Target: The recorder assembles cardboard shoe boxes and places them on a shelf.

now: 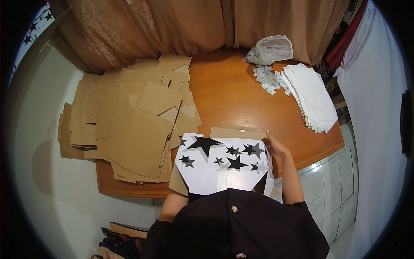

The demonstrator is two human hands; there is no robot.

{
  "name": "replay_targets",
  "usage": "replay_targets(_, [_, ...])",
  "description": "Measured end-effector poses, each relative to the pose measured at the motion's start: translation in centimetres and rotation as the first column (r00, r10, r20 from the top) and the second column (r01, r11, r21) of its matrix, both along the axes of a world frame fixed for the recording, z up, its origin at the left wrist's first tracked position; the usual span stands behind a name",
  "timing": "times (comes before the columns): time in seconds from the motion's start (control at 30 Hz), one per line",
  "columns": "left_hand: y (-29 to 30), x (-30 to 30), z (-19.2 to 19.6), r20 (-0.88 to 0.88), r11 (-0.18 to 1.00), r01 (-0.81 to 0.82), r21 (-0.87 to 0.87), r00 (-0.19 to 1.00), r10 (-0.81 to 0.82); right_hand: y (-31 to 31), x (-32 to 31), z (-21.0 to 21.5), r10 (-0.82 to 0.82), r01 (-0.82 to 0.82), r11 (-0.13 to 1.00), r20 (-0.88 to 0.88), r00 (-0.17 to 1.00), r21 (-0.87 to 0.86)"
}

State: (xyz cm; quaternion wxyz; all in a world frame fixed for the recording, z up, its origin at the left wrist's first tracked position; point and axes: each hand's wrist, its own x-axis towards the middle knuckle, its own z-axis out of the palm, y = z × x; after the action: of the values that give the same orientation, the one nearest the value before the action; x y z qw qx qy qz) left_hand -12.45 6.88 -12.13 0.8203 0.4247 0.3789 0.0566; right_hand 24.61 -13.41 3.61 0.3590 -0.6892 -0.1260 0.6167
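Note:
A partly folded cardboard box (220, 181), white with black and grey stars on its outside and plain brown inside, is in front of me at the table's near edge. Behind its starred panel stands a brown flap (235, 133). My right hand (276, 146) grips the box's right side, one finger pointing up past the corner and the others partly hidden behind the panel. From the lower left comes my left forearm (173, 206); the box hides the left hand, so its fingers cannot be seen.
Flat brown cardboard pieces (129, 125) lie in a large overlapping pile on the left of the wooden table (224, 90). At the far right are a stack of white sheets (310, 95), several small silvery packets (266, 79) and a clear plastic bag (272, 49). Brown curtains (172, 26) hang behind.

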Motion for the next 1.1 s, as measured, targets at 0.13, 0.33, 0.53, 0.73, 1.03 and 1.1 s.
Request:
replay_targets(0.13, [-0.6,-0.2,-2.0,0.013,1.000,0.014,-0.005,1.000,-0.014,-0.2,-1.5,0.2,-0.024,0.026,0.998,0.036,0.999,-0.050])
replay_targets(0.33, [-1.2,-1.8,-5.1,0.029,0.997,0.076,-0.014,0.997,-0.075,-3.4,-3.3,-1.2,-0.076,0.025,0.943,0.141,0.987,0.332])
replay_targets(0.53, [4.6,5.3,-6.6,0.032,0.995,0.095,-0.035,0.995,-0.094,-4.6,-3.5,-2.8,-0.422,0.611,0.602,-0.445,0.790,0.513])
replay_targets(0.73, [0.2,5.9,-2.7,0.024,0.992,0.120,-0.047,0.993,-0.119,-1.1,-2.8,-0.4,-0.384,0.544,0.780,-0.450,0.806,0.310])
replay_targets(1.03, [-2.1,5.9,13.2,-0.138,0.844,-0.466,-0.265,0.885,0.445,-3.7,-3.3,-9.0,-0.496,0.343,0.652,0.038,0.867,0.676])
replay_targets(1.1, [-1.0,4.7,8.5,-0.072,0.927,-0.374,0.025,0.924,0.375,-4.1,-3.5,-8.5,-0.520,0.243,0.696,0.241,0.819,0.676])
